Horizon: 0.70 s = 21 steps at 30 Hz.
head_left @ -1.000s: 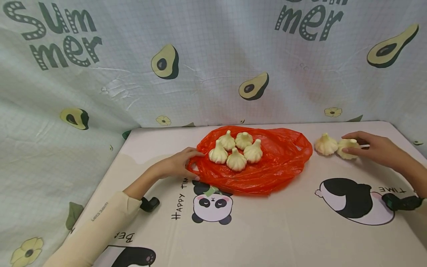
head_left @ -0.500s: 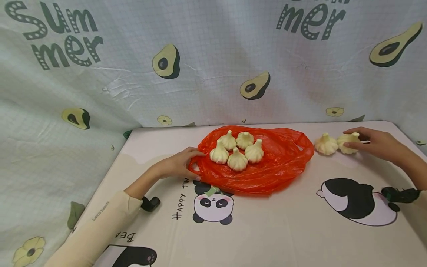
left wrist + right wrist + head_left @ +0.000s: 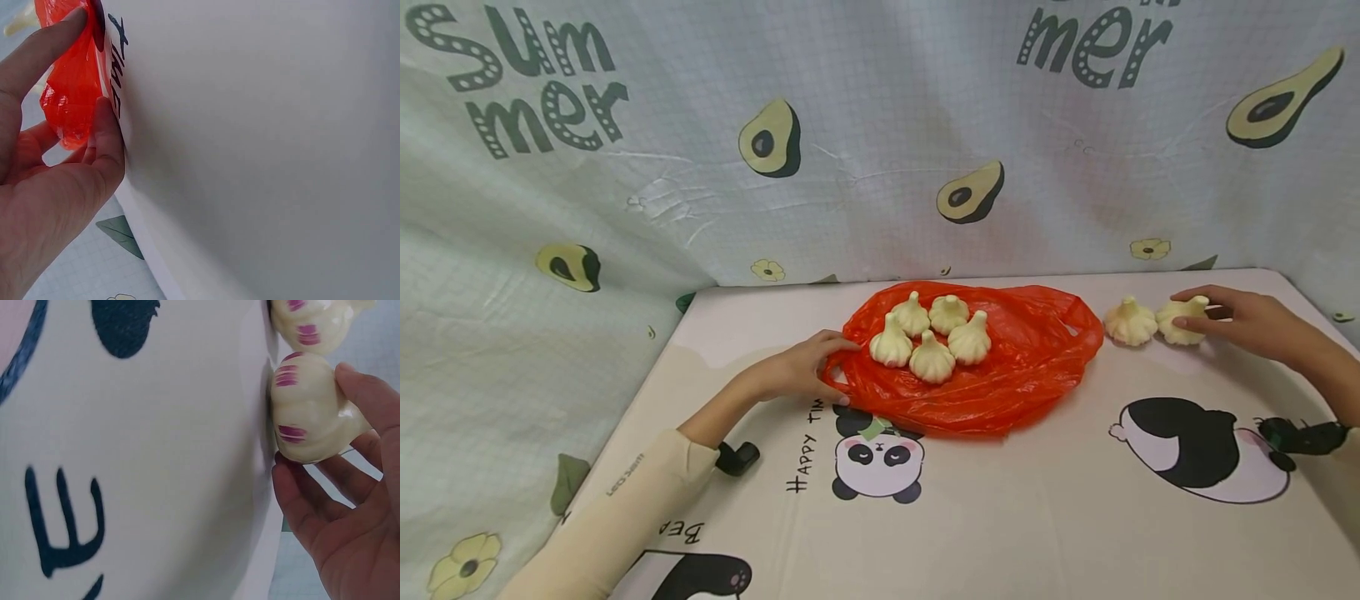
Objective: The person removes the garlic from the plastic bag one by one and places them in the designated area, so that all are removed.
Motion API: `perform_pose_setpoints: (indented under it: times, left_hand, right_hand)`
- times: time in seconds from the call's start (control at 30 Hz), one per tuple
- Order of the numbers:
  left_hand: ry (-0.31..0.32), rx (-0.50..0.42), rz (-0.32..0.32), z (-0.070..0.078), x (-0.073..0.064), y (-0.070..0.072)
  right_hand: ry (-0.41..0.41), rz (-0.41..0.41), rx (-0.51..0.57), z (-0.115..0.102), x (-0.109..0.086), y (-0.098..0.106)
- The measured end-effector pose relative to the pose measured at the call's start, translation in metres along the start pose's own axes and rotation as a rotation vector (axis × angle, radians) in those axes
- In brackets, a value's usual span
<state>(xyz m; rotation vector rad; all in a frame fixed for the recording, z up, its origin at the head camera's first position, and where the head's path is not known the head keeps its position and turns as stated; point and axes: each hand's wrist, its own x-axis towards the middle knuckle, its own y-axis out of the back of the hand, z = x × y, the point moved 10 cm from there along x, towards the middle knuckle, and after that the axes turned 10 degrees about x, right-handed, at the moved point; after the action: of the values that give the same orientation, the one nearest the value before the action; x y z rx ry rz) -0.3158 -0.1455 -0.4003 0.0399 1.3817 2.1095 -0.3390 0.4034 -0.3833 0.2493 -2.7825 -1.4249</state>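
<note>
A red plastic bag [image 3: 1030,375] lies flattened on the table with several garlic bulbs [image 3: 932,360] clustered on its left half. My left hand [image 3: 799,368] holds the bag's left end, thumb and fingers curved around its edge; in the left wrist view, red film [image 3: 74,94] shows between them. At the far right, my right hand [image 3: 1255,327] grips a garlic bulb [image 3: 1177,322] by its side, close beside another bulb [image 3: 1129,323]. The right wrist view shows the held bulb's [image 3: 306,406] purple-streaked base, with thumb and fingers at opposite sides of it.
The white table cover [image 3: 1000,517] carries panda prints and lettering. Behind its far edge hangs a pale cloth [image 3: 865,225] with avocado prints, which also covers the left side. Dark wrist cameras [image 3: 739,458] sit on both wrists.
My right hand has shifted slightly away from me, and the bulb it grips has moved back level with its neighbour, its stem now pointing up and right. My left hand and the bag have stayed put.
</note>
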Motion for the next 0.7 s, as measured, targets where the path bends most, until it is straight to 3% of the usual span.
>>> perform_pose_setpoints:
  times: [0.4, 0.7]
  left_hand:
    - [-0.011, -0.010, -0.001, 0.002, -0.001, 0.002]
    - [-0.013, 0.000, 0.004, 0.001, -0.001, 0.001]
  right_hand:
    - [0.093, 0.054, -0.072, -0.010, 0.000, 0.006]
    - [0.101, 0.037, -0.116, -0.013, -0.004, 0.010]
